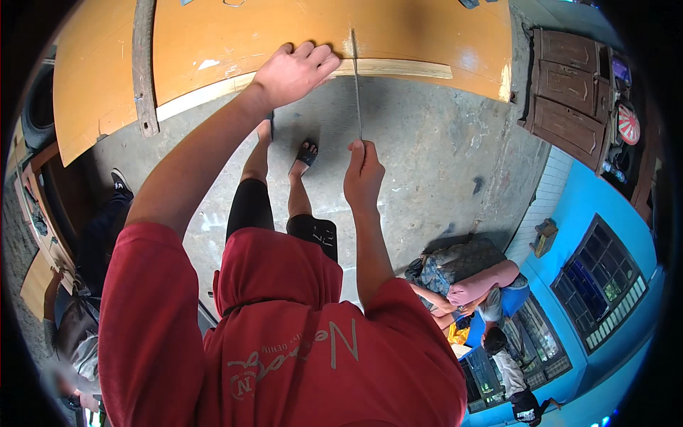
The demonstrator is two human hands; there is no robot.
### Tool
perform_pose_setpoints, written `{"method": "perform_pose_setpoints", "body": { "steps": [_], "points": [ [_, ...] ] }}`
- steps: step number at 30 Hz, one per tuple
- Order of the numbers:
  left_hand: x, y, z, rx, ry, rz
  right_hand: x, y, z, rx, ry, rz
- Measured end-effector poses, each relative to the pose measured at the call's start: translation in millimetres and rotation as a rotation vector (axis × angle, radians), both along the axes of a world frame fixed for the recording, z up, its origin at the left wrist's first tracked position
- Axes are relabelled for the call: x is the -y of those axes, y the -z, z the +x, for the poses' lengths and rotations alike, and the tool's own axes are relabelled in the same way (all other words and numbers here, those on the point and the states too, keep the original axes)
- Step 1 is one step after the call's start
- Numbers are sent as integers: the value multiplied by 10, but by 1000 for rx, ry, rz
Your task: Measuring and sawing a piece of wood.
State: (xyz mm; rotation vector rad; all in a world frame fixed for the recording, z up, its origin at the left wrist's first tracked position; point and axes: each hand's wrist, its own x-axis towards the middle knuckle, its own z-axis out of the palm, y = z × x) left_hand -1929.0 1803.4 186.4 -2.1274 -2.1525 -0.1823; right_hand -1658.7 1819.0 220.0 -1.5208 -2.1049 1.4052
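Note:
A long pale wooden strip [398,67] lies along the near edge of an orange tabletop [270,28]. My left hand [299,73] presses down on the strip, its fingers bent over it just left of a saw. The saw's thin blade [357,96] is seen edge-on and crosses the strip, its tip reaching over the tabletop. My right hand [364,176] is closed in a fist round the saw's near end, nearer to me than the table edge. That fist hides the handle.
A worn wooden beam [144,78] crosses the tabletop's left part. At the right stands a brown wooden cabinet [569,92]. Other people are at the lower left and lower right, beside a rolled pink bundle [484,281]. Below the table is a concrete floor [441,164].

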Motion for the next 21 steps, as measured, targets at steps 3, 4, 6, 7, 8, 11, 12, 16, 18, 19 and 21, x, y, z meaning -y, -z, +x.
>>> {"method": "perform_pose_setpoints", "body": {
  "steps": [3,4,6,7,8,11,12,16,18,19,21],
  "points": [
    [-10,-12,-42,6,11,-25,-53,67,-138,-86,4,93],
    [-12,-9,-31,4,11,-23,-103,89,-200,-89,4,94],
    [-26,10,4,5,7,-4,-228,144,-354,-128,-1,100],
    [-23,11,-3,0,9,-6,-295,148,-465,-133,1,98],
    [-23,14,-10,3,8,-5,-373,150,-578,-136,-17,142],
    [-37,10,-3,6,13,4,-488,184,-724,-138,-26,174],
    [-28,7,-7,1,11,8,-489,195,-743,-142,-24,157],
    [-16,-5,0,13,9,10,-261,216,-447,-140,-13,135],
    [-3,-8,10,-13,-1,-33,-92,171,-259,-82,24,106],
    [2,-6,-4,-13,-3,-34,-67,151,-239,-82,21,105],
    [2,-6,-23,-7,1,-14,-55,99,-227,-51,44,26]
  ]
}}
